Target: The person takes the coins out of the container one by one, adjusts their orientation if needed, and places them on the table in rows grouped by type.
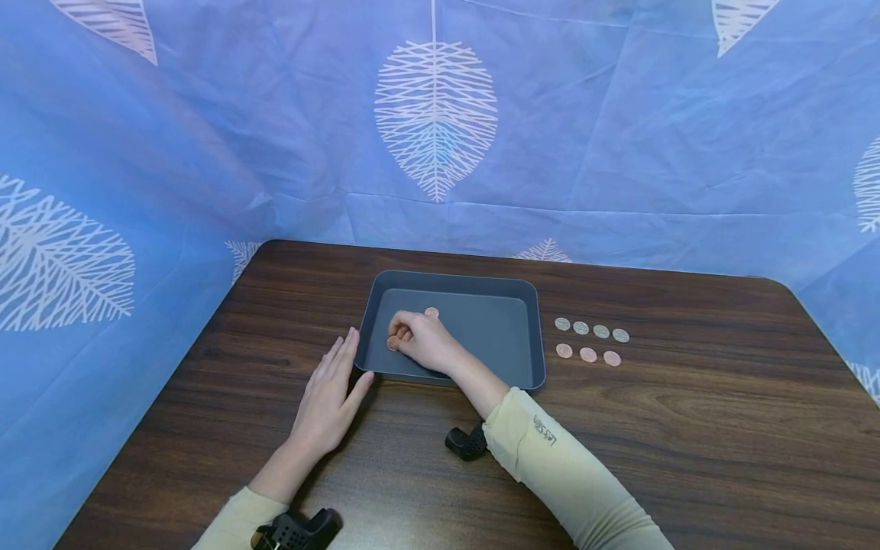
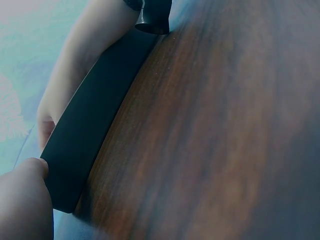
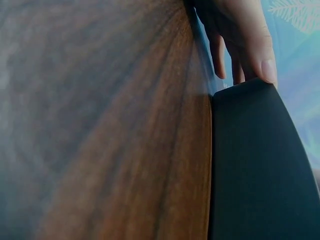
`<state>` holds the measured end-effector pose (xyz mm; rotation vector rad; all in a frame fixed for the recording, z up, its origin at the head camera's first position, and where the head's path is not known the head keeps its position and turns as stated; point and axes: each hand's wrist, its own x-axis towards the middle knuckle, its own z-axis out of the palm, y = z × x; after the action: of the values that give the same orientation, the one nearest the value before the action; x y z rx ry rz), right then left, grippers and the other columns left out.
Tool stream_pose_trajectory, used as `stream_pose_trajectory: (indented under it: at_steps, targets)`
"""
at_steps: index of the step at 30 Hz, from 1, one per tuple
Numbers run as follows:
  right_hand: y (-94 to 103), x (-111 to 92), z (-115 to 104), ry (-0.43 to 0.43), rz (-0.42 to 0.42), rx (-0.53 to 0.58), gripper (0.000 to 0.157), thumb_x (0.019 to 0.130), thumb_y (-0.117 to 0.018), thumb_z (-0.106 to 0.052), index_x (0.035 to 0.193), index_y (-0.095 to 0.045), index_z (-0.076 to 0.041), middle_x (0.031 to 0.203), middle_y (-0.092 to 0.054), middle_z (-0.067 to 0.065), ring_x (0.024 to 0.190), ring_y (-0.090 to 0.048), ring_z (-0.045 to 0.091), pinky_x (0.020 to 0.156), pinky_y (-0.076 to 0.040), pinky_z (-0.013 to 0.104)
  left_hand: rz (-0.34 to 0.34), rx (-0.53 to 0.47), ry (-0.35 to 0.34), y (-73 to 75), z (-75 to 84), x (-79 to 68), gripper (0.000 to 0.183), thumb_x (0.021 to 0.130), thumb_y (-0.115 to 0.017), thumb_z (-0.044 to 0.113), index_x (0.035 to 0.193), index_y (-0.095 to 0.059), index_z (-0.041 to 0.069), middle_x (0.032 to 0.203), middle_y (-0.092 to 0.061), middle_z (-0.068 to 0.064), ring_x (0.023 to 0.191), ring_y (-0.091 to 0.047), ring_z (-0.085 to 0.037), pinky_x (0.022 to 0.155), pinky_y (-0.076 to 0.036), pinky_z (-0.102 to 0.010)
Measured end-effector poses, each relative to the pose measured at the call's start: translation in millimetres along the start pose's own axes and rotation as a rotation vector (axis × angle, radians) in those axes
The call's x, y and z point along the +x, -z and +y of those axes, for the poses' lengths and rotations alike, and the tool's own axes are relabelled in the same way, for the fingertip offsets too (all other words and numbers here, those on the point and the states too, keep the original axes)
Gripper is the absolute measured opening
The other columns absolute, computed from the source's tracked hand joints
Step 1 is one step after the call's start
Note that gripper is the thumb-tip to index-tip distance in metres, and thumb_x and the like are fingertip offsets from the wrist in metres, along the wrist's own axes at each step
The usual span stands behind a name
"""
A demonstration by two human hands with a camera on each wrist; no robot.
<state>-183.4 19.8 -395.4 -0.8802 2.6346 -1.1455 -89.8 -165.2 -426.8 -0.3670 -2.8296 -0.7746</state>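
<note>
A dark grey tray (image 1: 505, 371) lies on the table, its near wall (image 2: 95, 120) large in the left wrist view. My right hand (image 1: 428, 342) is inside it on the left, fingers curled, pinching a copper-coloured coin (image 1: 393, 343) at the fingertips. Just beyond that hand lies another copper-coloured coin (image 1: 431, 312), partly hidden by it. My left hand (image 1: 328, 397) rests with straight fingers along the tray's left side. Its thumb (image 3: 268, 70) touches the rim at the near left corner. The wrist views do not show the coins.
Right of the tray, several silver-coloured coins (image 1: 580, 328) lie in a row. Nearer than these is a row of three copper-coloured coins (image 1: 587, 354). The brown wood-grain table (image 1: 701, 428) ends at a blue leaf-patterned cloth (image 1: 591, 145) behind and at the sides.
</note>
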Motion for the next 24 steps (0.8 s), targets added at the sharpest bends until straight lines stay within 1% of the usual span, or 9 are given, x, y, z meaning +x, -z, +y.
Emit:
stream_pose_trajectory:
  at_steps: [1,2,5,7,8,9,12,17,24]
  targets:
    - [0.7,-0.3,-0.2,0.000,0.004,0.009,0.004,0.086,-0.061,-0.007,0.090,-0.061,-0.007,0.081,-0.064,0.001,0.071,-0.058,0.008,0.084,-0.041,0.029,0.000,-0.001,0.000,0.0,-0.1,0.0,0.063,0.095,-0.032,0.049,0.147,-0.011,0.019,0.151,-0.014,0.003,0.138,-0.016,-0.022,0.108,-0.017,-0.047]
    - [1.5,-0.7,-0.5,-0.003,0.010,0.017,0.004,0.086,-0.061,-0.008,0.090,-0.061,-0.007,0.081,-0.064,0.000,0.072,-0.059,0.008,0.087,-0.039,0.031,-0.001,-0.001,0.000,-0.1,0.0,0.0,0.063,0.095,-0.032,0.049,0.147,-0.011,0.020,0.151,-0.014,0.004,0.137,-0.016,-0.022,0.108,-0.017,-0.047]
    - [6.1,-2.9,-2.7,-0.011,0.036,0.021,0.005,0.087,-0.061,-0.011,0.091,-0.063,-0.009,0.082,-0.065,0.000,0.075,-0.060,0.009,0.088,-0.039,0.031,-0.001,0.000,-0.001,-0.2,-0.4,0.3,0.063,0.095,-0.033,0.048,0.147,-0.011,0.019,0.151,-0.014,0.003,0.137,-0.017,-0.023,0.108,-0.018,-0.047]
    - [10.8,-5.2,-4.9,-0.028,0.049,0.017,0.007,0.087,-0.061,-0.013,0.092,-0.064,-0.011,0.084,-0.065,-0.002,0.077,-0.060,0.008,0.078,-0.046,0.026,0.001,0.003,0.000,-0.1,-0.4,0.4,0.063,0.095,-0.033,0.048,0.147,-0.011,0.019,0.151,-0.015,0.003,0.137,-0.018,-0.023,0.108,-0.018,-0.048]
    - [13.4,-6.6,-5.8,-0.038,0.056,0.014,0.007,0.087,-0.061,-0.014,0.093,-0.064,-0.012,0.085,-0.064,-0.003,0.078,-0.060,0.008,0.073,-0.048,0.025,0.002,0.004,-0.001,0.1,-0.5,0.5,0.064,0.095,-0.034,0.048,0.147,-0.012,0.019,0.151,-0.015,0.003,0.137,-0.018,-0.024,0.108,-0.018,-0.048]
    - [16.3,-7.8,-6.6,-0.046,0.063,0.013,0.008,0.087,-0.061,-0.014,0.094,-0.064,-0.013,0.086,-0.064,-0.003,0.078,-0.060,0.008,0.070,-0.049,0.024,0.006,0.004,0.000,0.3,-0.6,0.4,0.063,0.095,-0.035,0.047,0.147,-0.012,0.019,0.151,-0.015,0.003,0.137,-0.018,-0.024,0.107,-0.018,-0.048]
    - [25.8,-12.4,-7.2,-0.081,0.086,0.014,0.008,0.087,-0.061,-0.015,0.094,-0.065,-0.015,0.086,-0.063,-0.005,0.079,-0.059,0.007,0.069,-0.049,0.022,0.018,0.003,0.002,1.0,0.0,-0.1,0.063,0.095,-0.038,0.045,0.147,-0.014,0.018,0.151,-0.015,0.003,0.137,-0.018,-0.023,0.107,-0.019,-0.048]
    - [43.5,-23.5,-2.1,-0.131,0.107,0.040,0.008,0.087,-0.061,-0.015,0.094,-0.065,-0.015,0.087,-0.063,-0.004,0.080,-0.059,0.008,0.070,-0.049,0.025,0.020,-0.003,0.007,0.5,0.1,-0.8,0.063,0.095,-0.037,0.045,0.147,-0.012,0.020,0.151,-0.015,0.003,0.137,-0.018,-0.022,0.107,-0.018,-0.048]
    - [70.8,-45.1,17.5,-0.174,0.146,0.115,0.014,0.087,-0.062,-0.018,0.099,-0.067,-0.014,0.090,-0.066,-0.001,0.080,-0.061,0.011,0.067,-0.050,0.029,0.014,-0.008,0.000,0.6,1.8,-0.8,0.063,0.095,-0.035,0.046,0.147,-0.011,0.020,0.151,-0.015,0.003,0.137,-0.018,-0.024,0.107,-0.018,-0.049]
